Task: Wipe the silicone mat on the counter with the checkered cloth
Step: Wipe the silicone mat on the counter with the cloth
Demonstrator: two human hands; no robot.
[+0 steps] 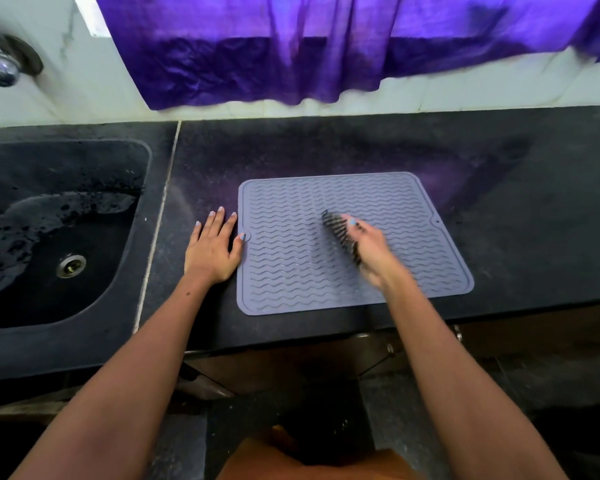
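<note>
One grey mat (326, 271) lies flat on the dark worktop (516, 220), near its front edge, long axis left to right, covered in wavy ridges inside a raised rim with rounded corners. The left hand (215, 247) lies flat on the worktop at the mat's left edge, fingers (219, 220) straight and slightly spread, thumb touching the rim. The right hand (368, 247) is over the mat's middle, blurred, fingers curled round one bunched dark cloth (340, 237), which runs slantwise from far left to near right. One black sink (66, 168) sits left; a purple curtain (326, 46) hangs behind.
</note>
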